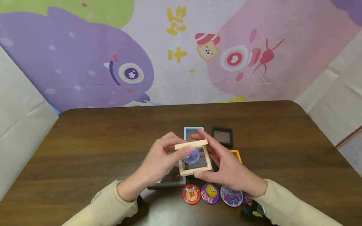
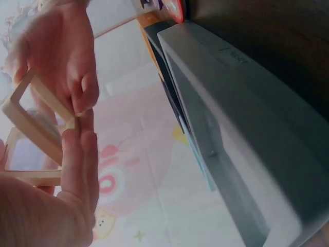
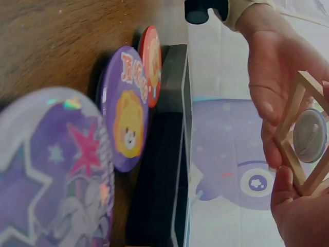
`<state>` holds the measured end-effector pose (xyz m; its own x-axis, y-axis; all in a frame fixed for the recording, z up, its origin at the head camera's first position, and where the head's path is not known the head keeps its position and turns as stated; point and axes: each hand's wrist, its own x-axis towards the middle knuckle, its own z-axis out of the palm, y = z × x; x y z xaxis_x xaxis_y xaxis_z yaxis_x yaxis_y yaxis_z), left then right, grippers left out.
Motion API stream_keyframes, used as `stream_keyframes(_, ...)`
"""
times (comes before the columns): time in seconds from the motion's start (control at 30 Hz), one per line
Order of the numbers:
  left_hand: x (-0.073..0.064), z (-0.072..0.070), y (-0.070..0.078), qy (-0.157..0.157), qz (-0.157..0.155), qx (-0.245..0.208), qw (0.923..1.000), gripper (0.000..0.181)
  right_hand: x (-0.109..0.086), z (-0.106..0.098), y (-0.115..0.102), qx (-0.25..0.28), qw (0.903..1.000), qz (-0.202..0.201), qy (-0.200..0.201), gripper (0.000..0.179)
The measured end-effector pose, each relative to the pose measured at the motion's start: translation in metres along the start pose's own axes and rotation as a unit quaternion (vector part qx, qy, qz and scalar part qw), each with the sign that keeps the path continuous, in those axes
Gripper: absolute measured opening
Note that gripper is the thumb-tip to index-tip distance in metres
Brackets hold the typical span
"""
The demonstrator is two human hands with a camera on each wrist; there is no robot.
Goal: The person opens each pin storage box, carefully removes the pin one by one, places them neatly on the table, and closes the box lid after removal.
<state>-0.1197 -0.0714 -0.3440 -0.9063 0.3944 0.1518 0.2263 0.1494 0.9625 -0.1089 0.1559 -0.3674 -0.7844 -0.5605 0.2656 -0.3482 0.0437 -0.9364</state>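
Note:
A small beige display frame (image 1: 195, 172) is held up over the table between both hands, its two halves swung apart like a hinged case. A round purple badge (image 1: 193, 156) lies against the clear film inside it. My left hand (image 1: 158, 158) grips the frame from the left, its thumb on the badge. My right hand (image 1: 230, 166) holds the right side, thumb at the bottom edge. In the right wrist view the badge's pale back (image 3: 310, 135) faces the camera. The left wrist view shows the gap between the frame halves (image 2: 33, 133).
Below the hands lie a red badge (image 1: 191, 194), a purple lion badge (image 1: 210, 193) and a purple star badge (image 1: 231, 196). Around them are a light blue frame (image 1: 193, 128), a black frame (image 1: 231, 138), a yellow frame (image 1: 236, 153) and a larger grey frame (image 2: 247, 98).

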Motion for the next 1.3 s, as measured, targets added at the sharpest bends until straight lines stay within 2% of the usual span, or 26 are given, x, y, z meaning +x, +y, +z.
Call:
stream_keyframes(0.17, 0.004, -0.003, 0.004, 0.025, -0.07, -0.053, 0.9958, 0.032, 0.001, 0.002, 0.002, -0.064, 0.9976, 0.017, 0.02, 0.103)
stream_keyframes(0.27, 0.008, -0.006, 0.005, 0.039, -0.109, -0.088, 0.9894, 0.039, 0.002, 0.002, 0.003, -0.115, 0.9924, 0.032, 0.031, 0.104)
stream_keyframes(0.33, 0.01, -0.008, 0.004, 0.036, -0.127, -0.102, 0.986, 0.045, 0.002, 0.001, 0.003, -0.154, 0.9868, 0.036, 0.036, 0.103)
stream_keyframes(0.4, 0.012, -0.009, 0.002, 0.031, -0.14, -0.111, 0.9833, 0.05, 0.002, 0.0, 0.002, -0.201, 0.978, 0.032, 0.044, 0.098)
stream_keyframes(0.5, 0.013, -0.011, -0.001, 0.029, -0.152, -0.115, 0.9812, 0.054, 0.001, -0.001, -0.001, -0.275, 0.9586, 0.009, 0.073, 0.082)
stream_keyframes(0.63, 0.013, -0.008, -0.005, 0.024, -0.157, -0.112, 0.9809, 0.054, -0.001, 0.004, -0.004, -0.345, 0.9299, -0.065, 0.11, 0.049)
stream_keyframes(0.7, 0.011, -0.005, -0.006, 0.014, -0.16, -0.113, 0.9806, 0.054, -0.001, 0.007, -0.005, -0.369, 0.9167, -0.108, 0.11, 0.036)
stream_keyframes(0.77, 0.009, -0.002, -0.006, 0.001, -0.161, -0.114, 0.9804, 0.054, -0.001, 0.01, -0.005, -0.383, 0.9082, -0.14, 0.097, 0.03)
stream_keyframes(0.83, 0.008, 0.001, -0.005, -0.013, -0.16, -0.119, 0.9798, 0.053, -0.001, 0.013, -0.005, -0.397, 0.9005, -0.156, 0.084, 0.027)
stream_keyframes(0.93, 0.005, 0.004, -0.003, -0.031, -0.159, -0.121, 0.9794, 0.053, 0.0, 0.016, -0.005, -0.418, 0.8917, -0.156, 0.074, 0.024)
stream_keyframes(1.03, 0.004, 0.005, -0.003, -0.044, -0.159, -0.118, 0.9792, 0.054, -0.001, 0.017, -0.005, -0.435, 0.8847, -0.15, 0.076, 0.02)
stream_keyframes(1.1, 0.004, 0.005, -0.004, -0.049, -0.159, -0.117, 0.979, 0.054, -0.001, 0.017, -0.006, -0.438, 0.8836, -0.145, 0.077, 0.022)
stream_keyframes(1.2, 0.003, 0.005, -0.004, -0.052, -0.159, -0.115, 0.9792, 0.053, -0.001, 0.017, -0.009, -0.438, 0.8865, -0.133, 0.07, 0.027)
stream_keyframes(1.3, 0.003, 0.005, -0.004, -0.052, -0.158, -0.117, 0.9791, 0.052, -0.002, 0.013, -0.013, -0.43, 0.8936, -0.115, 0.055, 0.027)
